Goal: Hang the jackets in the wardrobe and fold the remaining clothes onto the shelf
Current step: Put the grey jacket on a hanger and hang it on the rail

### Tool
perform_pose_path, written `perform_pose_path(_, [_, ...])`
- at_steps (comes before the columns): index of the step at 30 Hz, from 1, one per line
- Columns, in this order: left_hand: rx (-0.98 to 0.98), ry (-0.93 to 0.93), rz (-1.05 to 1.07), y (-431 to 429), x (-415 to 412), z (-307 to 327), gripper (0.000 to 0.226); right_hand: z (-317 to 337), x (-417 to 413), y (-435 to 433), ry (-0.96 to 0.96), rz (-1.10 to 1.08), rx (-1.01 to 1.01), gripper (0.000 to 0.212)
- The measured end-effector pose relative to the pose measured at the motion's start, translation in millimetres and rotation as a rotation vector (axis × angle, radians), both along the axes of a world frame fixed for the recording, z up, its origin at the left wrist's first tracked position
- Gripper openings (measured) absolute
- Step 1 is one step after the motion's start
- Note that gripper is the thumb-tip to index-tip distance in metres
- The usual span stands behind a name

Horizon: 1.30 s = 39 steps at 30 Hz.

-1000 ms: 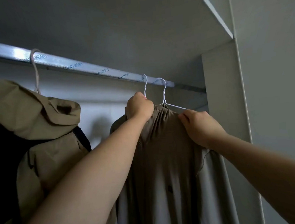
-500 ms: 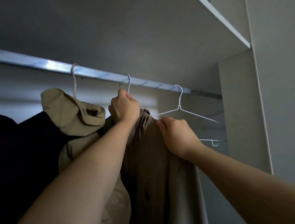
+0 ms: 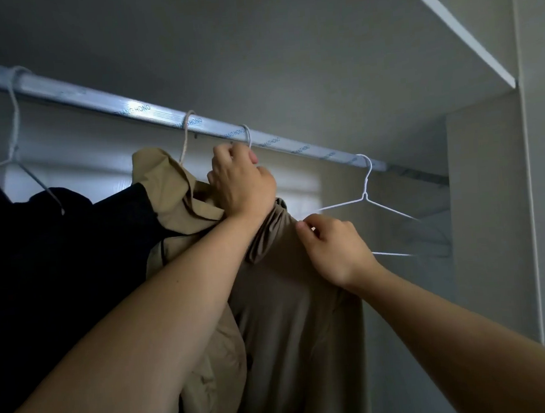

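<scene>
Inside the wardrobe (image 3: 491, 221), under the rail (image 3: 99, 99): hanging stage looks well on. Far left, dark jacket (image 3: 56, 256) on a wire hanger, done. Centre, taupe jacket (image 3: 290, 319), the one in hand, hung by its hook (image 3: 246, 136) over the rail, draped straight down, pressed against the tan hooded jacket (image 3: 172, 194) just to its left, also hung. Left hand (image 3: 240, 182) wrapped tight round the hanger neck at the taupe collar, just under the rail. Right hand (image 3: 333, 250) at the right shoulder, fingertips pinched on fabric or wire, cannot tell which. Further right, empty white hanger (image 3: 365, 199) on the rail, apart from the jackets, maybe spare for another. Judged: three jackets up, only settling and letting go left here. Folding part not visible: nothing folded in view, only the underside of the shelf (image 3: 452, 26) overhead, so presumably all yet to do.
</scene>
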<state>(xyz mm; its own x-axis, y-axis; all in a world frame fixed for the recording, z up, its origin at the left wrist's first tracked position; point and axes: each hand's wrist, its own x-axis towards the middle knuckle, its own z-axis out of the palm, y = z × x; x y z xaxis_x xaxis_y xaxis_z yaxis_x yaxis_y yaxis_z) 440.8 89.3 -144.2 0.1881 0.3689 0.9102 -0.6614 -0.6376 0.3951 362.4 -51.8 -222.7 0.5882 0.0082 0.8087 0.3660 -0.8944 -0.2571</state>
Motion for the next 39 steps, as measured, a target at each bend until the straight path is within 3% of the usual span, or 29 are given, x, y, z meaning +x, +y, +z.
perform_pose_path(2, [0.058,-0.118,-0.029,-13,-11,4,0.017,3,-5,-7,0.044,-0.011,0.114,0.054])
perform_pose_path(4, [0.142,-0.086,-0.170,-31,-21,10,0.018,7,-6,-20,0.031,0.013,0.292,0.069])
perform_pose_path(7, [0.221,0.241,-0.404,-60,-29,11,0.021,11,3,-52,-0.018,-0.066,0.476,0.071])
perform_pose_path(10, [0.273,0.426,-0.432,-79,-35,15,0.020,13,19,-86,0.018,-0.269,0.520,0.056])
perform_pose_path(12, [0.208,0.512,-0.495,-93,-35,19,0.018,15,29,-108,0.057,-0.400,0.537,0.043])
perform_pose_path(15, [0.076,0.654,-0.756,-129,-34,13,0.017,20,41,-131,0.108,-0.484,0.550,0.033])
perform_pose_path(18, [-0.117,0.797,-0.969,-176,-37,-2,0.030,28,48,-151,0.157,-0.480,0.549,0.038])
perform_pose_path(22, [-0.213,0.957,-1.024,-225,-39,-15,0.021,29,49,-177,0.257,-0.400,0.550,0.054])
perform_pose_path(26, [-0.122,1.017,-0.764,-249,-18,-14,0.042,24,51,-199,0.323,-0.355,0.546,0.077])
perform_pose_path(29, [-0.090,1.015,-0.664,-259,-1,-15,0.044,25,64,-213,0.375,-0.346,0.541,0.082])
perform_pose_path(34, [-0.387,0.891,-0.831,-277,26,-13,0.046,34,82,-224,0.460,-0.346,0.445,0.082])
perform_pose_path(39, [-0.662,0.825,-1.049,-276,56,-10,0.045,45,100,-234,0.455,-0.352,0.392,0.045])
